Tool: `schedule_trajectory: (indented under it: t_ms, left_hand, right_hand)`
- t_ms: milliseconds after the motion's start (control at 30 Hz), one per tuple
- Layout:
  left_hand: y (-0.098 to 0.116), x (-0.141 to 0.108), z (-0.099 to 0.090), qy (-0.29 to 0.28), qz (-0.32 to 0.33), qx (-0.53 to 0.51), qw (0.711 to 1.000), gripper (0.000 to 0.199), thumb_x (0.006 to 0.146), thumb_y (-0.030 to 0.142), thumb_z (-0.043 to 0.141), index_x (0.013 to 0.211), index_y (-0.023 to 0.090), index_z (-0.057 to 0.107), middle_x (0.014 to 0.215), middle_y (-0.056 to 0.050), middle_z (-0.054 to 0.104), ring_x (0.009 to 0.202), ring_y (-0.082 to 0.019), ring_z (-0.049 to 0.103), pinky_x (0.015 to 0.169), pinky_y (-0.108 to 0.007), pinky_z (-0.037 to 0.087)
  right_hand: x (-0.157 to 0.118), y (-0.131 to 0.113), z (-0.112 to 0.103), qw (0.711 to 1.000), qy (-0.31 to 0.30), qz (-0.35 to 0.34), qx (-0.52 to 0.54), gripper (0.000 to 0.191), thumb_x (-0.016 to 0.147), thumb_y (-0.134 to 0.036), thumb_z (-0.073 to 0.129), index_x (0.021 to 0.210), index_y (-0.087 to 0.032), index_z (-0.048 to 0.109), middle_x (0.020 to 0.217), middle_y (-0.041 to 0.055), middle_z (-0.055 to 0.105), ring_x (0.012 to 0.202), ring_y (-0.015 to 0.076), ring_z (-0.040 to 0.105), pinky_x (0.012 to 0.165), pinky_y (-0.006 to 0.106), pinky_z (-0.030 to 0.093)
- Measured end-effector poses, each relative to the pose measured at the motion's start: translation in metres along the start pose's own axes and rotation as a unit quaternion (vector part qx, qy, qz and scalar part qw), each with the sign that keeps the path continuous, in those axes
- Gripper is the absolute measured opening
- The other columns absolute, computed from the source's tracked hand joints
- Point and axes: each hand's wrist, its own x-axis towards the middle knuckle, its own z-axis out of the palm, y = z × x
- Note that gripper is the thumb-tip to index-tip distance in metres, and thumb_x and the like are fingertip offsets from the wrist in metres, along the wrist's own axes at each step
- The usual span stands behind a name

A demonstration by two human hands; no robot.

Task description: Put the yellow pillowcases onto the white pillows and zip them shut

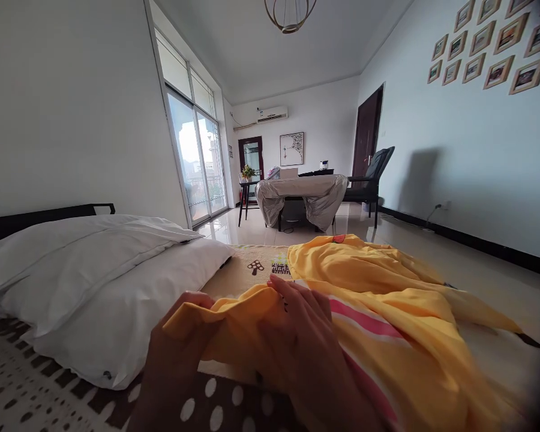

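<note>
A yellow cloth (387, 306) with pink and white stripes lies bunched over the bed, from the middle to the right. My left hand (182, 330) is closed on the cloth's left corner. A little to the right, my right hand (303, 330) grips the same upper edge, its fingers bent over the fabric. Between the hands the edge is raised and wavy. Both palms are hidden. White pillows (117, 300) lie stacked to the left of my left hand.
Beneath is a bed sheet (247, 264) with beige and brown dotted parts. A black headboard (49, 210) stands at the left. Beyond the bed are a covered table (301, 186), a dark chair (369, 180) and glass doors (198, 156).
</note>
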Motion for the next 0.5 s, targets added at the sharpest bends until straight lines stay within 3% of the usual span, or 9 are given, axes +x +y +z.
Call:
schedule_trajectory:
  t_ms: [133,233,300,367,500]
  left_hand:
    - [-0.0026,0.0023,0.0019,-0.049,0.09,-0.038,0.994,0.019,0.074,0.033,0.068,0.068,0.02,0.055,0.072,0.003,0.054,0.062,-0.01,0.046,0.052,-0.019,0.036]
    - [-0.0047,0.0027,0.0033,-0.066,0.118,-0.055,0.989,0.022,0.078,0.03,0.064,0.065,0.02,0.05,0.07,0.003,0.05,0.063,-0.01,0.044,0.054,-0.022,0.033]
    - [-0.0058,0.0021,0.0029,-0.07,0.118,-0.05,0.989,0.025,0.078,0.029,0.064,0.063,0.02,0.046,0.068,0.003,0.049,0.062,-0.01,0.042,0.054,-0.022,0.032]
    - [-0.0061,0.0011,0.0014,-0.076,0.103,-0.037,0.991,0.031,0.074,0.03,0.067,0.06,0.019,0.042,0.064,0.004,0.046,0.059,-0.01,0.039,0.052,-0.022,0.029]
    - [-0.0026,0.0006,-0.0028,-0.093,0.03,0.023,0.995,0.036,0.064,0.035,0.075,0.06,0.019,0.044,0.055,0.007,0.039,0.052,-0.008,0.033,0.046,-0.021,0.027]
  right_hand:
    - [0.0008,-0.0013,0.0021,0.998,-0.066,0.011,0.021,0.046,0.083,-0.012,0.052,0.127,-0.021,0.041,0.11,0.0069,0.067,0.1,0.0236,0.059,0.09,0.042,0.037]
    - [-0.0003,-0.0004,0.0036,0.997,-0.061,0.012,0.055,0.03,0.084,-0.011,0.054,0.112,-0.023,0.052,0.095,0.0015,0.068,0.086,0.0193,0.059,0.085,0.037,0.037]
    - [-0.0016,0.001,0.0041,0.997,-0.041,0.014,0.07,0.015,0.084,-0.01,0.054,0.091,-0.023,0.056,0.081,-0.0019,0.065,0.075,0.0162,0.055,0.077,0.033,0.038]
    - [-0.0029,0.0023,0.0039,0.997,-0.025,0.018,0.074,0.017,0.082,-0.007,0.053,0.072,-0.021,0.051,0.07,-0.0033,0.059,0.067,0.0143,0.049,0.069,0.029,0.036]
    - [-0.0044,0.0042,0.0027,0.996,0.0,0.027,0.082,0.022,0.078,-0.004,0.053,0.065,-0.021,0.048,0.066,-0.0033,0.056,0.064,0.0138,0.046,0.063,0.027,0.035]
